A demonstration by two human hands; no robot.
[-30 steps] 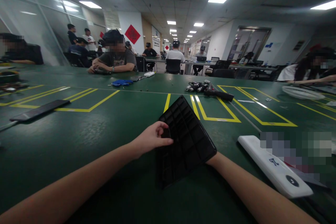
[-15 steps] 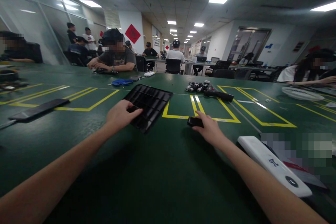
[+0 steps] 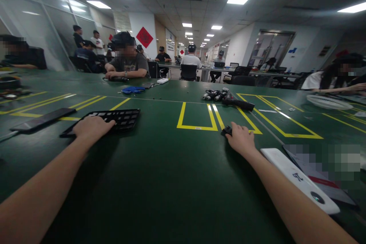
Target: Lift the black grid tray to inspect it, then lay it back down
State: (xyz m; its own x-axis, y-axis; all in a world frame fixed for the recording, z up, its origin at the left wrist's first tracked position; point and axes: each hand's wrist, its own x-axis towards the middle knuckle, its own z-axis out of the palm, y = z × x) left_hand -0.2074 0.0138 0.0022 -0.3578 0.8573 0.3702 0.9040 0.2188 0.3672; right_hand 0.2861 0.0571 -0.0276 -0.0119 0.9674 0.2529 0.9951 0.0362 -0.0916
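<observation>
My left hand [image 3: 92, 127] lies on the near edge of a black gridded tray [image 3: 120, 117] that rests flat on the green table [image 3: 171, 175], left of centre. My right hand [image 3: 240, 139] covers a small black object [image 3: 226, 130] on the table, beside a yellow-taped rectangle [image 3: 197, 116]. Only the object's left end shows past my fingers.
A white bar-shaped device [image 3: 297, 181] lies at the right by my forearm. A black power tool with metal parts [image 3: 228, 98] sits further back. A dark flat slab [image 3: 42, 120] lies at the left, a blue item [image 3: 132, 90] beyond. Other people sit at the far side.
My left hand has carried the black tray from the middle to the left and laid it flat. My right hand has slid the small black object slightly to the right.
</observation>
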